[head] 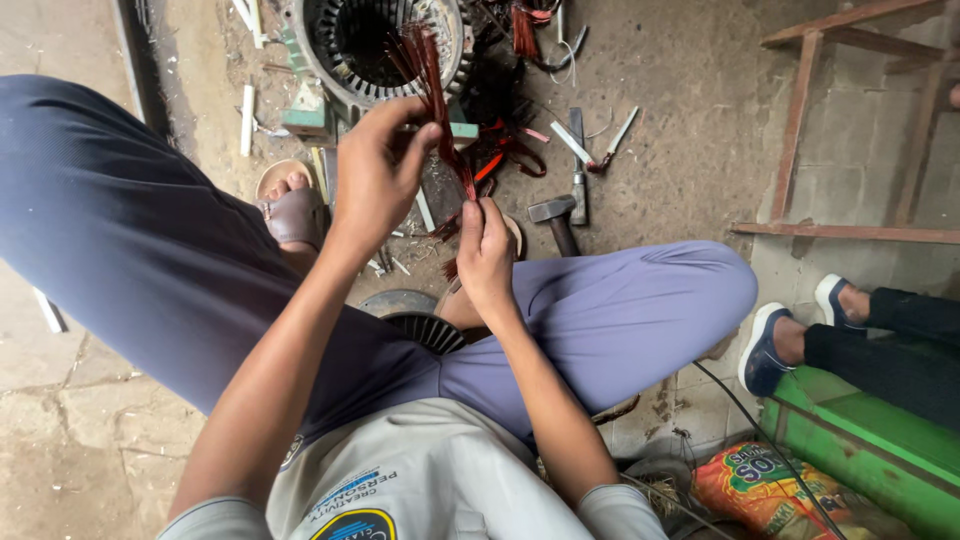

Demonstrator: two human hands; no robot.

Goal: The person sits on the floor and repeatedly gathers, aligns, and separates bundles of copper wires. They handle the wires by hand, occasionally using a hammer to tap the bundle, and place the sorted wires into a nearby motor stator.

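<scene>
A bundle of reddish copper wire (428, 75) rises from a round metal motor stator (375, 45) on the floor at the top. My left hand (378, 165) pinches the wire bundle near its middle. My right hand (485, 252) grips the lower end of the same bundle, just below and to the right. Both hands are raised above my crossed legs in blue trousers (620, 310).
A hammer (556, 215), a flat tool (578, 165) and a screwdriver-like tool (612, 140) lie on the dirty floor right of the stator. Another person's feet in dark shoes (770, 345) rest at right by a green box (870, 440). A wooden frame (800, 120) stands upper right.
</scene>
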